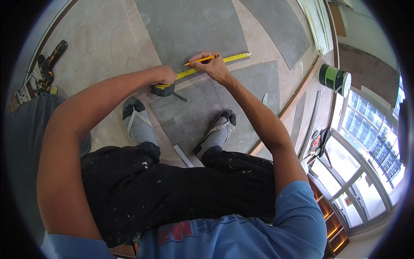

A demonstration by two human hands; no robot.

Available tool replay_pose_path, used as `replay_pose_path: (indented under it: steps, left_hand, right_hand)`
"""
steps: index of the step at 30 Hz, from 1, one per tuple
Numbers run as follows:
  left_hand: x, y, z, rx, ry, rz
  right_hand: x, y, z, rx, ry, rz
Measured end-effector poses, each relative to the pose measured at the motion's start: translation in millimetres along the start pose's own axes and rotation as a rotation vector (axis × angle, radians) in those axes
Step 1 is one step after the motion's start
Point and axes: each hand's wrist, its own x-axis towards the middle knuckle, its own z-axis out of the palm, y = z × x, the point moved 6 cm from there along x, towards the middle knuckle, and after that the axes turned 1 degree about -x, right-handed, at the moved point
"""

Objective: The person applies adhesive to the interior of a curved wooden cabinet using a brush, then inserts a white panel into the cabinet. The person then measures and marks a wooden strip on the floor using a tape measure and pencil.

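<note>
blue shirt [215,241], left fingers [170,77] at tape measure [163,91], grip unclear, right fingers [200,66] pinching pencil [209,58]

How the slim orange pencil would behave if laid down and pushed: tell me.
The slim orange pencil is probably light, being so thin. Its straight shaft, in the right hand, suggests stiffness. It might roll on the flat grey slab nearby.

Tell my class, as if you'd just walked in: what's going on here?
A person is leaning over grey panels on the floor. Their left hand holds a tape measure near its case, with the yellow blade drawn out along one panel's near edge. Their right hand holds an orange pencil just above the blade, its tip pointing left. Whether it has made a mark is too small to tell.
</note>
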Motion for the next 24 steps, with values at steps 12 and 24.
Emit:
replay_pose_path:
  steps: [12, 24]
  left_hand:
    - [-6, 1, -1, -0.034, -0.03, -0.054]
    - [-3, 1, 0, 0.031, -0.014, 0.018]
  right_hand:
    - [-1, 19, 10, -0.143, 0.0, -0.007]
    - [-3, 14, 11, -0.168, 0.015, -0.015]
